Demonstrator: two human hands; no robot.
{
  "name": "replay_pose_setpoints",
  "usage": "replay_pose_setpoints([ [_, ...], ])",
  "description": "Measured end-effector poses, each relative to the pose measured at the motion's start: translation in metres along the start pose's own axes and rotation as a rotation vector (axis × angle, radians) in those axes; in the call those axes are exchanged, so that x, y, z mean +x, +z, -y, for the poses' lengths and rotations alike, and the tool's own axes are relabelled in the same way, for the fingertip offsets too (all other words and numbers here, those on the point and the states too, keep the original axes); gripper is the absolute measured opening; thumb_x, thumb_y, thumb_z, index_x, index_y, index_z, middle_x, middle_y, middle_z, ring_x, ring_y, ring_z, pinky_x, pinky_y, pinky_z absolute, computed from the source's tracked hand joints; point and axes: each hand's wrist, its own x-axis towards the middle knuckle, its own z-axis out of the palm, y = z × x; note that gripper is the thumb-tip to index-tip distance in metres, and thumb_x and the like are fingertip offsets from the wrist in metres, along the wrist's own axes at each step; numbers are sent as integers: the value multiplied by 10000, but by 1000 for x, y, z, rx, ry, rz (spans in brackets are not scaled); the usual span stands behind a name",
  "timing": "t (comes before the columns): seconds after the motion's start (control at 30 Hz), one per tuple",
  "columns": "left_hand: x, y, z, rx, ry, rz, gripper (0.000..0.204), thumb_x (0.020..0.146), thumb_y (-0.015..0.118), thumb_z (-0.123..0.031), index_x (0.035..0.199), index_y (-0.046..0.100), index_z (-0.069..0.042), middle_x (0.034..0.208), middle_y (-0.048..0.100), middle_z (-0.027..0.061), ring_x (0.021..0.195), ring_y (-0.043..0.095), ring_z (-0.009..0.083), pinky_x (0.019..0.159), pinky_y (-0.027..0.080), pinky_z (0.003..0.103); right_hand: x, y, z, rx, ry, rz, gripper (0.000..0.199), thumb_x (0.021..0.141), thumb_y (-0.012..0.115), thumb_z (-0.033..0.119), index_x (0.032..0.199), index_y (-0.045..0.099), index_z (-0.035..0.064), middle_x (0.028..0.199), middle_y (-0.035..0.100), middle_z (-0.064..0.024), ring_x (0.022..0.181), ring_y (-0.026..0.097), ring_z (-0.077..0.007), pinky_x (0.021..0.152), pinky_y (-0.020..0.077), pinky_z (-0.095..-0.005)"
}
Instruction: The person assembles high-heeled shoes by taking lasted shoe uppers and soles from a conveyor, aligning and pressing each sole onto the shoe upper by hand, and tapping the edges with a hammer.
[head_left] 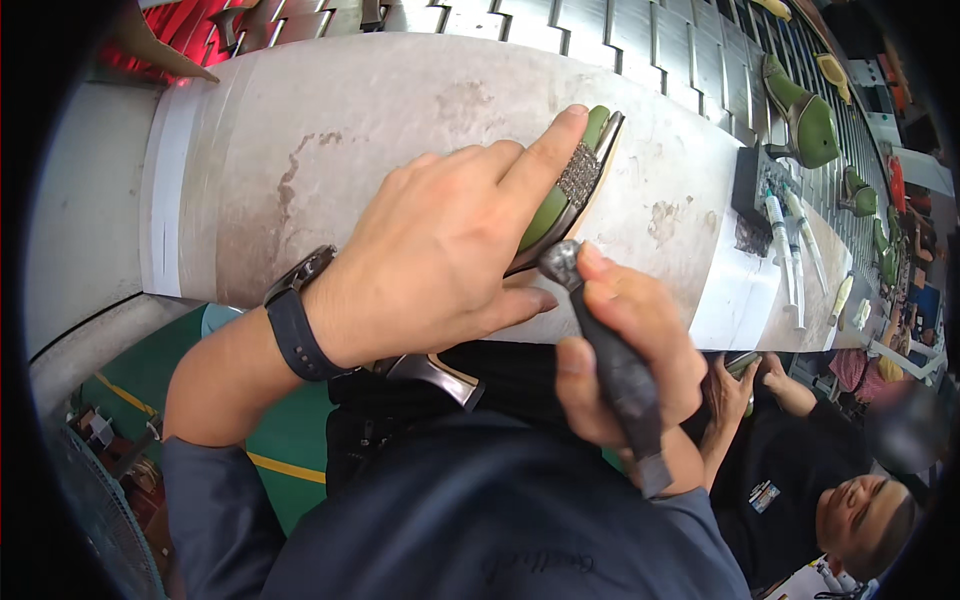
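Note:
A green high-heeled shoe (545,218) with a glittery band (578,175) lies on its side at the worktable's near edge, its toe pointing away and its thin sole edge facing right. My left hand (440,235) is closed over its upper, index finger stretched toward the toe and thumb near the sole. The shoe's shiny heel (440,380) shows below my left wrist. My right hand (640,350) grips a dark hand tool (615,360) with a rounded knob at one end and a flat end at the other. The knob is at the sole's edge; whether it touches is unclear.
The pale, stained worktable (350,120) stretches left and right. Beyond it runs a slatted metal conveyor (560,30) carrying green shoes (805,120). At right are a dark block (750,190) and several syringes (790,240). A co-worker (790,460) sits at lower right, handling something green.

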Motion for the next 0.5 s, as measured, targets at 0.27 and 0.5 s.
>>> replay_pose_setpoints([
  [0.27,-6,-11,21,-118,168,50,1119,753,869,-214,1649,231,-11,1290,641,240,1109,653,439,973,524,433,-5,12,14,-10,-24,67,336,767,850,35,1059,707,-52,1059,747,-220,984,761,-378,888,628,-428],
  [0.5,-18,-10,30,-196,64,-64,458,1005,669,-253,1360,608,30,1172,709,227,1064,686,395,933,530,425,2,11,18,-157,-113,117,372,755,837,14,1083,684,-75,1034,741,-238,941,755,-377,853,634,-419],
])
